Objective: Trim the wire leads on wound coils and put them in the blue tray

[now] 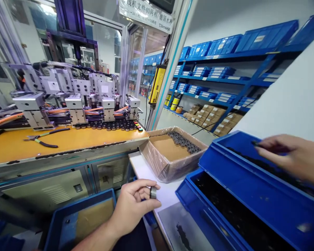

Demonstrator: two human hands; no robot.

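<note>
Head view: left hand [132,205] pinched metal ring [153,192], thumb and fingers barely parted, beside white table [170,191]. Right hand [290,151] pinched dark part [255,143] over upper bin [246,184]. Light, even pressure likely best prevented slips.

A: anyone make out what the right hand [279,150] is pinching? looks like a small dark piece [255,143], but it's too tiny and smeary for me
B: same, the hand's blurry too, and that forearm's chopped by the right edge
A: the left hand [136,200] hides part of the metal ring [153,192] as well
B: yep. upper blue bin [240,174] runs off the right, lower blue bin [206,216] off the bottom, black parts [222,200] in there are mush. sign [146,15]'s cropped up top, small print's rough lol
</note>
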